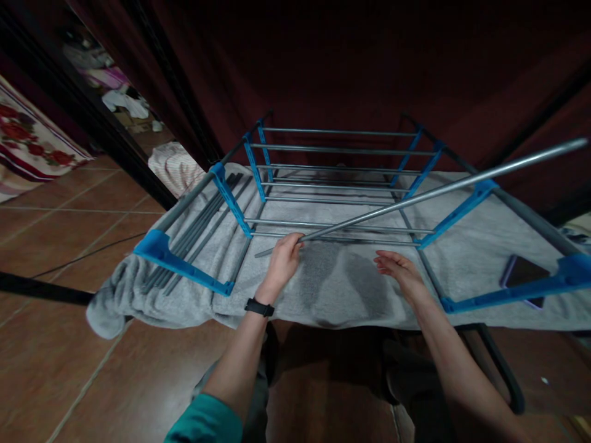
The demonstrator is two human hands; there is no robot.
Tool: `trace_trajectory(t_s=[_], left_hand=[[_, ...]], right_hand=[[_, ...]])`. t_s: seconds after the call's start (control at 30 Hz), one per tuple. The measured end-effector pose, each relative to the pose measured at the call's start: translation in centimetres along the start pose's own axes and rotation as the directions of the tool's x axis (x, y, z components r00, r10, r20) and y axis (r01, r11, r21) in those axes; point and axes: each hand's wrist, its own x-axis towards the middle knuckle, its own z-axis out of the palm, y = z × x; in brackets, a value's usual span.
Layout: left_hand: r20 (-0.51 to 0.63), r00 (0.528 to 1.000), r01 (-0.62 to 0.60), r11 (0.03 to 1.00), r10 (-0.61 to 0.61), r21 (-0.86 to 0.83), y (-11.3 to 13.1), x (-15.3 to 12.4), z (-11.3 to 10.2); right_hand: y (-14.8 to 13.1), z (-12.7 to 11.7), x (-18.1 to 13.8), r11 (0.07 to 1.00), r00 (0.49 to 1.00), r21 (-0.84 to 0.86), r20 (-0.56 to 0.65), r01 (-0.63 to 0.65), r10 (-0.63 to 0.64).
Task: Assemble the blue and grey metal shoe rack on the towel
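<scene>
My left hand (285, 261) grips a long grey metal tube (397, 205) near its lower left end. The tube slants up to the right, across the front of a rack frame with blue plastic brackets (237, 203) and grey rods (341, 200). To the right, my right hand (397, 271) hovers over the grey cloth with its fingers apart and nothing in them. A blue bracket (182, 261) at the front left and another (517, 292) at the front right have no rod between them. Loose grey tubes (194, 231) lie in a bundle on the left.
A grey towel-like cloth (332, 301) covers the surface under the rack. A phone (526, 274) lies partly behind the front right bracket. Dark red curtain (351, 61) hangs behind. Tiled floor (55, 344) and a black cable (87, 255) are at left.
</scene>
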Motion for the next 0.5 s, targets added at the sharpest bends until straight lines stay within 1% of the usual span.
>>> trace_trajectory(t_s=[0.27,0.37,0.5], left_hand=[[0.111,0.991,0.063,0.987,-0.080,0.148,-1.1,0.1,-1.7],[0.140,0.985,0.071,0.975,-0.102,0.213,-1.5,0.1,-2.0],[0.169,0.979,0.067,0.957,-0.118,0.284,-2.0,-0.1,-2.3]], right_hand=[[-0.2,-0.3,0.0,0.998,0.999,0.068,-0.040,0.007,-0.004],[-0.6,-0.1,-0.3,0.995,1.000,0.103,-0.022,0.005,-0.002],[-1.1,0.0,-0.6,0.980,0.999,0.200,0.037,-0.010,0.003]])
